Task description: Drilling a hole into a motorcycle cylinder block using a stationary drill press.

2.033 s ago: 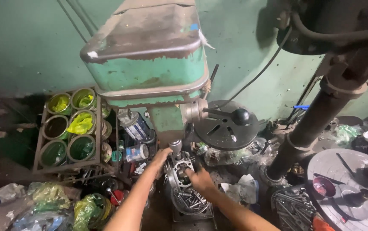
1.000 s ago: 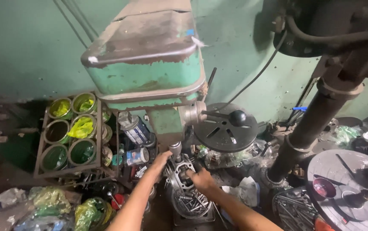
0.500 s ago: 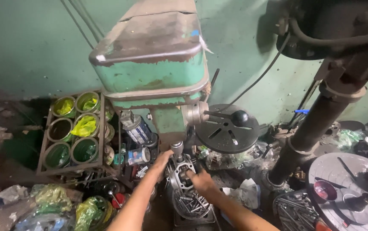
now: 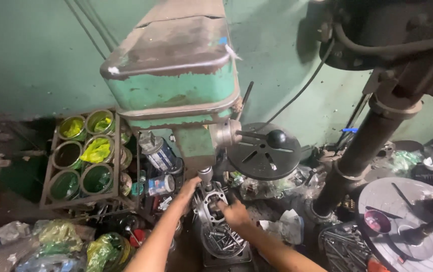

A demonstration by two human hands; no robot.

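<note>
Taking the green drill press [image 4: 176,75] as the landmark: far to its left a wire rack of round tins [image 4: 83,156] is standing against the wall, holding yellow-green rags. Just left of the column, spray cans [image 4: 157,151] are leaning among clutter.

Directly beneath the press's chuck [image 4: 205,175], a grey metal casting [image 4: 210,209] is sitting on the work table, above a tray of loose bolts [image 4: 224,242]. The left hand [image 4: 189,190] is pressing against the casting's left edge, fingers curled together onto it. The right hand [image 4: 234,212] is gripping the casting's right side, fingers wrapped over the rim; how firmly either is clamping, I cannot tell.

To the right of the press head, the black feed wheel [image 4: 264,151] with its ball-ended handle is jutting out. Further right, a dark column [image 4: 362,146] of a second machine is rising beside a round table [image 4: 408,221].

In my judgement both hands are lying very near the chuck, so a turning spindle could be catching fingers or spinning the unclamped casting. Loose bolts underneath could be tipping the casting off level.
</note>
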